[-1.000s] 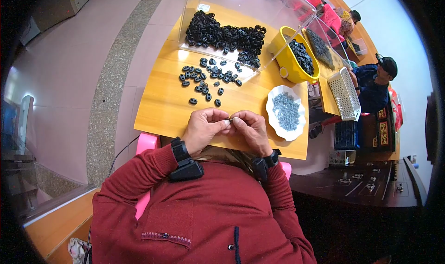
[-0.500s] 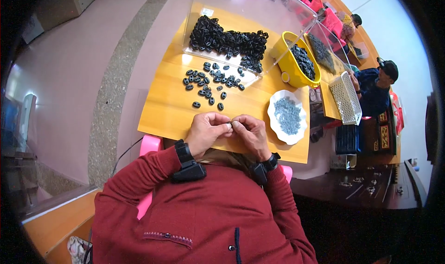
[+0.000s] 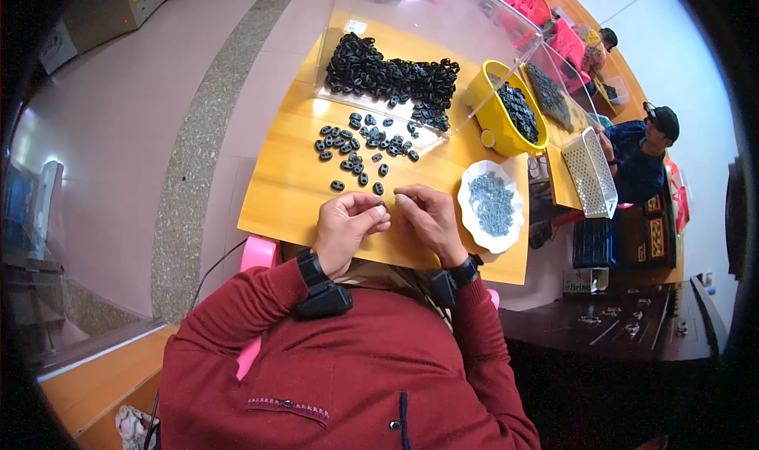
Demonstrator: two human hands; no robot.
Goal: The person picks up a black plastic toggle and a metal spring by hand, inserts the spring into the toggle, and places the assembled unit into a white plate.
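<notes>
Near the table's front edge, my left hand [image 3: 345,227] pinches a small black oval piece [image 3: 383,206] between thumb and fingers, mostly covered by the fingertips. It resembles the loose black two-hole cord locks [image 3: 348,147] scattered just beyond. Close beside it, a small gap to the right, is my right hand [image 3: 429,219], its thumb and forefinger pressed together; whatever they hold is hidden or too small to make out. To the right of that hand stands a white scalloped dish [image 3: 467,227] holding a heap of small grey pieces [image 3: 492,203].
A clear plastic box [image 3: 318,77] at the back holds a large pile of black pieces [image 3: 387,71]. Right of it stands a yellow tub [image 3: 485,106] of dark parts. Farther right, a person [image 3: 642,154] sits by a white perforated basket [image 3: 589,173].
My hands, which were fingertip to fingertip, have drawn slightly apart. The right hand has lifted off the black piece, which stays in the left.
</notes>
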